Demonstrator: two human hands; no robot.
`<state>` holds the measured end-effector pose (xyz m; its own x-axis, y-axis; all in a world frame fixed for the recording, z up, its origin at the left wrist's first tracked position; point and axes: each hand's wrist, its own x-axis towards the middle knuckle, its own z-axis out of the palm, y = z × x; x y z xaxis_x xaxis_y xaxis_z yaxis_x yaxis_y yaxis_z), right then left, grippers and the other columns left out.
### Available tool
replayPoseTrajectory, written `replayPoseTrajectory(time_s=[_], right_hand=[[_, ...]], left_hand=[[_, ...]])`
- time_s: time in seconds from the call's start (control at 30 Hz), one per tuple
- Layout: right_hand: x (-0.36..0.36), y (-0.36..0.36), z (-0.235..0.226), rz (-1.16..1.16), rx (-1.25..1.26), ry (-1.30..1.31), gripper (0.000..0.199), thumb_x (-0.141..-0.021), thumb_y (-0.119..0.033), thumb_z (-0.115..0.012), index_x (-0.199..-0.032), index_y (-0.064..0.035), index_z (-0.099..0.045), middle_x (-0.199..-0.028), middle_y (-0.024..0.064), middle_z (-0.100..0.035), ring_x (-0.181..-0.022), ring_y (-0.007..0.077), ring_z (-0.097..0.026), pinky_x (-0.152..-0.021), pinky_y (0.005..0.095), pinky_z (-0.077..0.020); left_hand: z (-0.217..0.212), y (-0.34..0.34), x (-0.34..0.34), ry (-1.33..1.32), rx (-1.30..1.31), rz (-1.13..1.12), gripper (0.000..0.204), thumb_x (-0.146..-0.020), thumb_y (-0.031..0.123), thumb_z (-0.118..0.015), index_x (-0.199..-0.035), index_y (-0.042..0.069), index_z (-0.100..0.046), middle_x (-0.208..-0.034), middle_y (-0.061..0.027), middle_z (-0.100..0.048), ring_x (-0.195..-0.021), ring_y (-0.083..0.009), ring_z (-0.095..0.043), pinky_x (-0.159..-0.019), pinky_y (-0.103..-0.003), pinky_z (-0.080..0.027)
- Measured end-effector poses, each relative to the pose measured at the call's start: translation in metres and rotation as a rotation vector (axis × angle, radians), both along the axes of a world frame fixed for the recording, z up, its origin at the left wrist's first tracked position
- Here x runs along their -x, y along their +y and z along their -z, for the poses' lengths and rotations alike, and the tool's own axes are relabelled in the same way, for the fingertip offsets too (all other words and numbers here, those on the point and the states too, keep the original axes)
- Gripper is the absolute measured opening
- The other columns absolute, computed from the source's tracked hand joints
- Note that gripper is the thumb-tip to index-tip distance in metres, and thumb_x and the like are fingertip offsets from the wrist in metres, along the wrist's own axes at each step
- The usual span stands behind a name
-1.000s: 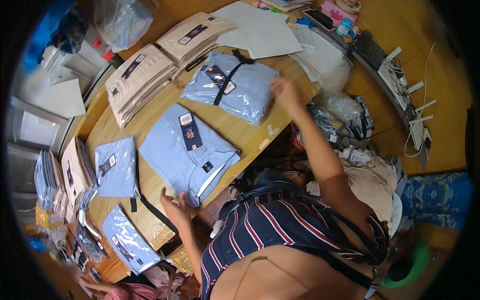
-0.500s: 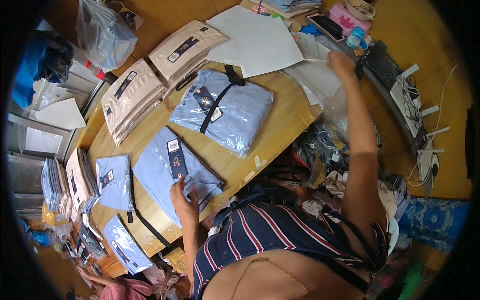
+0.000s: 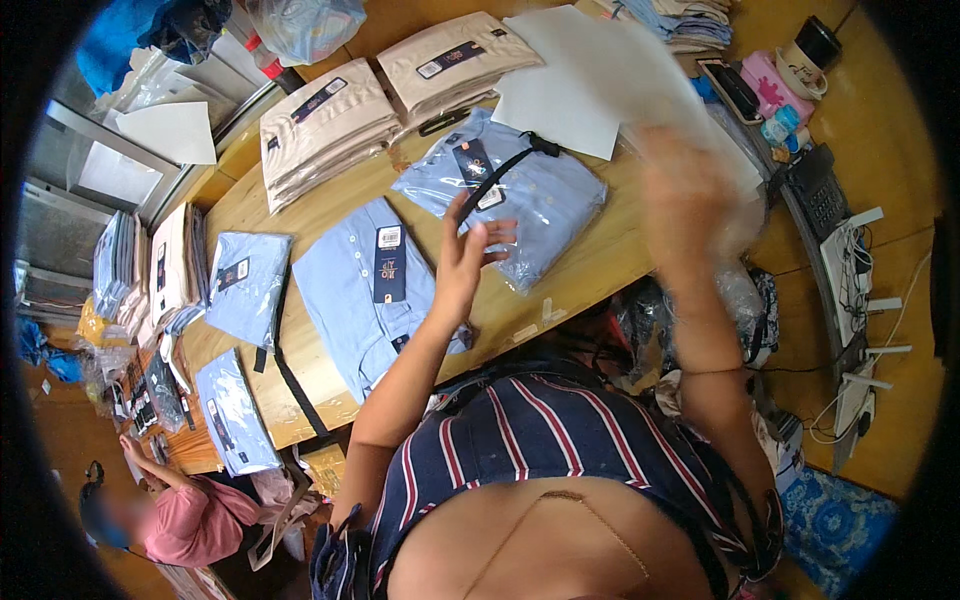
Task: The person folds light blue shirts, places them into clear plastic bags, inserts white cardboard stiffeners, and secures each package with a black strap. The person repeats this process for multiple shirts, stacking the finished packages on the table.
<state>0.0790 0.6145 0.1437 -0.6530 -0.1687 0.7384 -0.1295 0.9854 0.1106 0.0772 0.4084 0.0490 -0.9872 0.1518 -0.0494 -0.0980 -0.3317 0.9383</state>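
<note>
The left hand [image 3: 475,250] is open, fingers spread, seemingly empty, over the lower edge of a bagged blue shirt [image 3: 560,195] at upper centre; it has moved off the unbagged blue shirt [image 3: 345,285], left of centre, leaving that unheld on the table [image 3: 615,245]; the right hand [image 3: 685,195], near white paper [image 3: 560,100] at upper right, is too blurred to tell its grip.

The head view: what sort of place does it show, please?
Probably a small garment-packing workroom: folded light-blue shirts with dark hang tags, some in clear plastic, lie on a wooden table, near stacked beige folded garments.
</note>
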Motion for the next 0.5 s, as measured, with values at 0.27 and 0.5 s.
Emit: replayPoseTrajectory(time_s=[0.27, 0.5], right_hand=[[-0.014, -0.074, 0.129, -0.459, 0.578, -0.501, 0.02, -0.069, -0.016, -0.058, -0.083, -0.0033, -0.057, -0.081, 0.0117, -0.057, -0.076, 0.0271, -0.055, -0.068, 0.0379, -0.0429], [0.024, 0.035, 0.132, -0.242, 1.034, -0.585, 0.023, -0.077, -0.01, -0.052, -0.1, -0.0082, -0.056, -0.08, 0.0081, -0.058, -0.067, 0.0182, -0.054, -0.065, 0.0283, -0.0442]], left_hand=[[0.092, -0.053, 0.095, 0.145, 0.524, -0.072, 0.088, -0.061, -0.009, -0.057, -0.131, 0.013, -0.009, -0.099, -0.0142, -0.047, -0.063, -0.0136, -0.048, -0.048, -0.023, -0.041], [0.04, -0.038, 0.09, 0.535, 1.641, -0.125, 0.053, -0.065, 0.014, -0.062, -0.114, 0.011, -0.042, -0.108, -0.0176, -0.043, -0.095, -0.0301, -0.046, -0.075, -0.041, -0.04]])
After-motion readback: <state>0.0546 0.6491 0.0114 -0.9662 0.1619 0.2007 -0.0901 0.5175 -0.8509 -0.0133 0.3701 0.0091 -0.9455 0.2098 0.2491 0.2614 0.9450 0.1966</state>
